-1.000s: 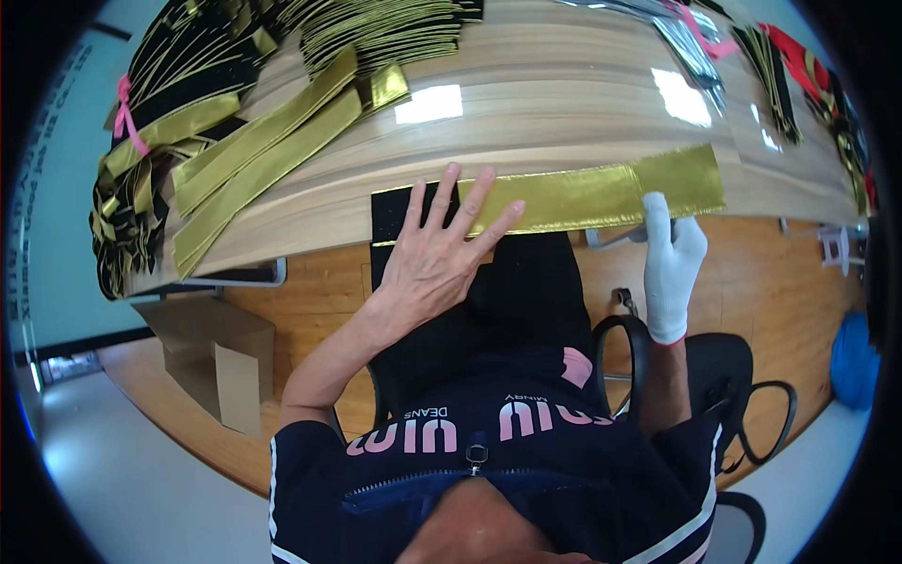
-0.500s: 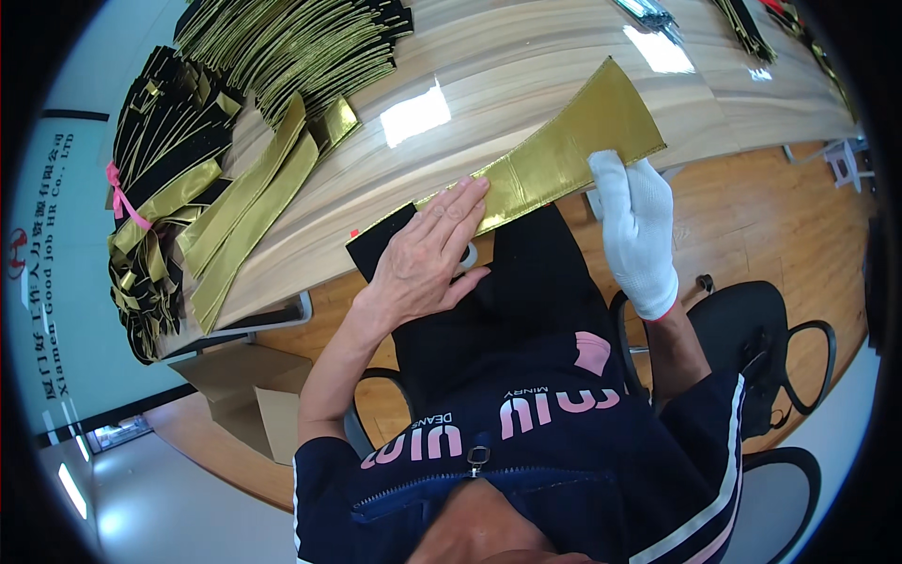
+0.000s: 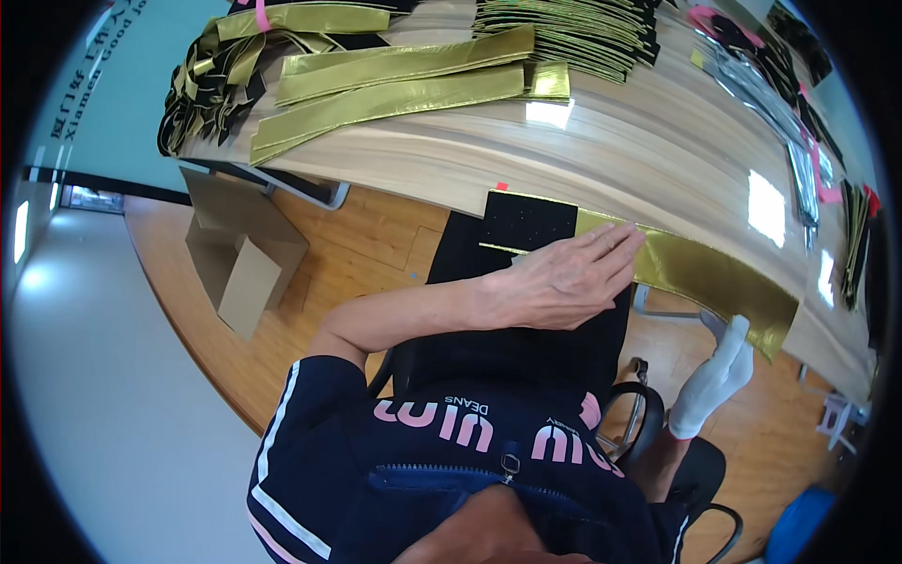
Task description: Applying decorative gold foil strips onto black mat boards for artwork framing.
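Observation:
A long shiny gold strip (image 3: 705, 268) with stitched edges lies along the near edge of the table, its left end a black speckled section (image 3: 531, 221). Bare and flat, my left hand (image 3: 564, 277) rests on the strip near where gold meets black, fingers stretched out and covering part of it. My right hand (image 3: 716, 381), in a white knitted glove, pinches the strip's wider right end at its near edge. The thumb shows on top; the other fingers are partly hidden beneath. A small red mark (image 3: 503, 186) sits beside the black end.
Loose gold strips (image 3: 404, 103) lie on the table (image 3: 395, 169) at the left, near a pink-tied bundle (image 3: 211, 80). A stack of gold-edged black strips (image 3: 564, 38) lies farther back. Clear plastic packets (image 3: 761, 89) are at the right. An open cardboard box (image 3: 244, 263) stands below left.
The view has swung, so the table and strips appear shifted. My left hand remains flat on the gold strip, and my gloved right hand still holds its wide end.

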`<state>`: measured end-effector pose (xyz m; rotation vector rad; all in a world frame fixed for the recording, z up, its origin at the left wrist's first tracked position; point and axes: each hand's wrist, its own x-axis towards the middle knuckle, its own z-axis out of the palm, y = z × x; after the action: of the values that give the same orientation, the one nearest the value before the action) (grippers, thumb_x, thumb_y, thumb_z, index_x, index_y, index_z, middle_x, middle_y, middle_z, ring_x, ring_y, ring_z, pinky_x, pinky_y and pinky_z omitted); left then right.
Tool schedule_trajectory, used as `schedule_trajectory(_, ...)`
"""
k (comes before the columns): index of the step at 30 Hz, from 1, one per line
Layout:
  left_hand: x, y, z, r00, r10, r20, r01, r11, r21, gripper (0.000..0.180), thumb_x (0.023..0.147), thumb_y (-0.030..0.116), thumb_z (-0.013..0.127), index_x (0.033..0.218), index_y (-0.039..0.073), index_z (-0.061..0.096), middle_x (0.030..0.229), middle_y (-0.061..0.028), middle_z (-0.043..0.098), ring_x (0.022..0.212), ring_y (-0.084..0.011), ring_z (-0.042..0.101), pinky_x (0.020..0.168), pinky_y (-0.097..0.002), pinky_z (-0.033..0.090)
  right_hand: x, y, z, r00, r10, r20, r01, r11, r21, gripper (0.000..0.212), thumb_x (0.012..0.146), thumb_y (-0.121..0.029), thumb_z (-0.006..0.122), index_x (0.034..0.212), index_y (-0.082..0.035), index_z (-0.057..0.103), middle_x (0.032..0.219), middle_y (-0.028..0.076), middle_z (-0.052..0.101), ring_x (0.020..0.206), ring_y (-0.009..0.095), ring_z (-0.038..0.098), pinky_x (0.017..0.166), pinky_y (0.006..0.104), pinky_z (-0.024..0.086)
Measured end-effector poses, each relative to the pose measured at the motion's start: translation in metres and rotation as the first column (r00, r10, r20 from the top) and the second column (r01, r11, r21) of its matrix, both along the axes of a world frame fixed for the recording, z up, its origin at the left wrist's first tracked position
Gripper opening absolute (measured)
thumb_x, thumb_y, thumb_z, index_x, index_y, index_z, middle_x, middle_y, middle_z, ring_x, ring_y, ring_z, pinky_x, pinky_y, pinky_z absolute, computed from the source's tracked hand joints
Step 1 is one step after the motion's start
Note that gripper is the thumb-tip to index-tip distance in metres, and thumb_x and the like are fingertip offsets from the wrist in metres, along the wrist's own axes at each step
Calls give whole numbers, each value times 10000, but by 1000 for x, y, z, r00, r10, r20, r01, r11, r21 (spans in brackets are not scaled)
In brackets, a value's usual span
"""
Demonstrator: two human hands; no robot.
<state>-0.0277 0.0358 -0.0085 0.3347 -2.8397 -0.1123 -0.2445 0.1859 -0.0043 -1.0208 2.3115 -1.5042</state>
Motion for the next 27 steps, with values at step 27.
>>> schedule_trajectory(27,0,-1,-32,978,-18,-207,22,1000,16,657,881,154,644,1474,-91,505,1529,-256,503,1493,-400,437,1266,-483,355,1,7,-12,991,-43,-123,40,999,-30,518,1139,-275,438,1012,138,724,870,170,744,808,225,675,783,375,515)
